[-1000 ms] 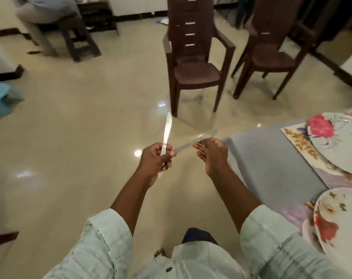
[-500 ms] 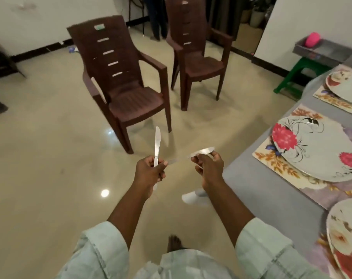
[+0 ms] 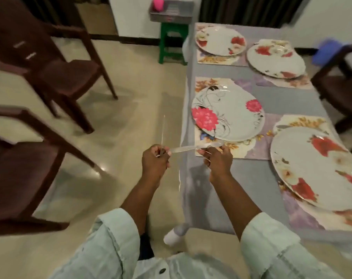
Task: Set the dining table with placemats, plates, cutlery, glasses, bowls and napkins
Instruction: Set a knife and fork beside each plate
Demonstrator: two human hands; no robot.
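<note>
Head view: the left hand has its grip curled round a knife standing upright, edge-on. The right hand pinches a second knife lying level between both hands, just over the counter edge, near a flowered plate on its placemat.

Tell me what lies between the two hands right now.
In the head view, only a knife spans the gap: the right hand holds it, blade pointing at the left hand, which holds a second knife upright. Floor and table edge lie below.
</note>
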